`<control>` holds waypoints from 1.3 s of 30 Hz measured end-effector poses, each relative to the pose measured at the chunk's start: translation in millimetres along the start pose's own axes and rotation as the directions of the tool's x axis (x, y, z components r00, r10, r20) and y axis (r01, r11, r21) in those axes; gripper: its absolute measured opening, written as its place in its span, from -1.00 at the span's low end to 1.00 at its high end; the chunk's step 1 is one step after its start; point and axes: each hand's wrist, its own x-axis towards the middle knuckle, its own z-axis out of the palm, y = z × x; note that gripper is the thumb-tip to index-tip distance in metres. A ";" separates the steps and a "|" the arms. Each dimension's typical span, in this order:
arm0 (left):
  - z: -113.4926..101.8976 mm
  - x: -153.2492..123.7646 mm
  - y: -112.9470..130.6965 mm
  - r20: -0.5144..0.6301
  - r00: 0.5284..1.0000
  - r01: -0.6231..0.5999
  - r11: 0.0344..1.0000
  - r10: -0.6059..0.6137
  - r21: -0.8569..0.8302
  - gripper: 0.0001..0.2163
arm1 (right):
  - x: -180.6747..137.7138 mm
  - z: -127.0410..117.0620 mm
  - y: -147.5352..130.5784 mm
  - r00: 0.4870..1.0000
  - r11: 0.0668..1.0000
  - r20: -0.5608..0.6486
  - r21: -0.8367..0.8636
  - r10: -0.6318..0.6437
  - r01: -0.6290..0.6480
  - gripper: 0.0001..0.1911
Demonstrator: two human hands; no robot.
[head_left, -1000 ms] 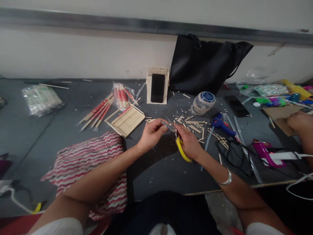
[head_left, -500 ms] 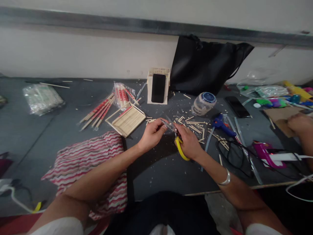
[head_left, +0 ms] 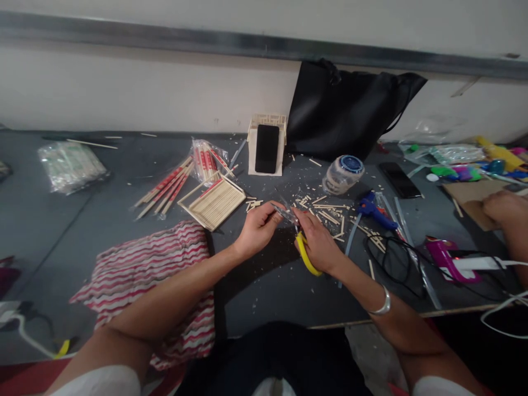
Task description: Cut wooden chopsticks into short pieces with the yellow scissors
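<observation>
My right hand [head_left: 318, 242] is closed around a pair of scissors with yellow handles [head_left: 307, 256]; the metal blades stand apart and point up and left. Close by on the left, my left hand [head_left: 256, 230] pinches finger and thumb together at the blades. What it holds, if anything, is too small to make out. Beyond the hands lie many short cut pieces of wooden stick [head_left: 330, 214]. Left of my left hand rests a small frame of wooden sticks [head_left: 216, 204], its base made of sticks laid side by side.
Bundled sticks with red wrappers [head_left: 165, 187] lie at left, behind a striped cloth [head_left: 157, 269]. A phone [head_left: 267, 148] leans on a stick-built stand. To the right are a jar [head_left: 343, 175], a blue glue gun [head_left: 376, 212], cables and another person's hand [head_left: 505, 208].
The scissor blades have spread a little wider, and one tip now shows above my left fingers. Both hands stay in nearly the same place.
</observation>
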 end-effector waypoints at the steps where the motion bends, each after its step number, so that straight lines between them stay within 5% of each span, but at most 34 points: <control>1: 0.4 0.1 0.3 -0.001 1.000 0.008 1.000 -0.008 -0.006 -0.84 | 0.1 0.1 0.5 1.000 1.000 -0.001 -0.002 -0.004 0.004 -0.29; 14: 2.8 -1.2 1.3 0.034 0.992 0.123 0.984 -0.120 -0.127 -0.76 | 0.1 0.7 1.5 1.000 0.999 -0.004 -0.031 -0.009 0.008 -0.35; 27: 1.1 -0.4 -3.2 0.007 0.994 0.111 0.988 -0.113 0.104 -0.74 | 2.0 0.9 5.3 0.999 0.999 0.015 -0.012 0.030 -0.030 -0.46; 34: 2.3 6.0 2.9 0.086 0.963 0.269 0.887 -0.256 -0.376 -0.69 | 2.3 -6.5 10.8 0.981 0.998 -0.186 -0.013 0.062 -0.065 -0.48; 39: 0.3 9.6 5.3 0.129 0.937 0.340 0.757 -0.326 -0.558 -0.67 | 5.3 -9.1 8.8 0.988 0.999 -0.152 -0.022 0.038 -0.042 -0.44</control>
